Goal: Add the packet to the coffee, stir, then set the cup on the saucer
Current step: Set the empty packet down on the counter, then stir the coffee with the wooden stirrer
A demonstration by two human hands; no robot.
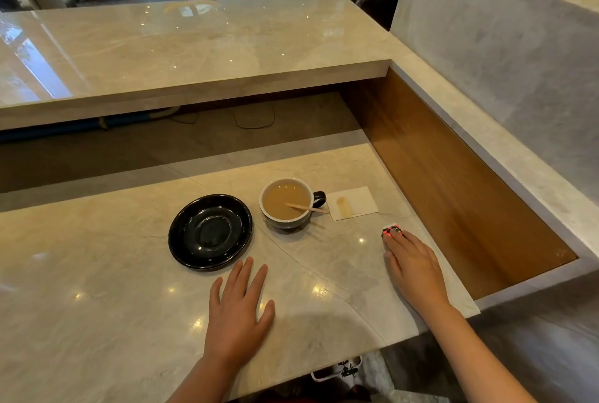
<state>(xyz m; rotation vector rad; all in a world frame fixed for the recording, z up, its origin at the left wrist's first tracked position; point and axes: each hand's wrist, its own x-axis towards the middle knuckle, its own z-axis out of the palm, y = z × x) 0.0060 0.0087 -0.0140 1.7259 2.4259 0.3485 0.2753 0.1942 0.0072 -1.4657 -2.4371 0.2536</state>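
Observation:
A dark cup with a white inside holds milky coffee, and a wooden stirrer leans in it towards the right. The black saucer lies bare just left of the cup. A small red and black packet lies on the counter to the right of the cup. My right hand rests flat with its fingertips on the packet's near end. My left hand lies flat on the counter, fingers spread, just below the saucer and holding nothing.
A white napkin with a brown stain lies right of the cup's handle. The marble counter ends in a wooden recess wall on the right. A raised marble ledge runs behind.

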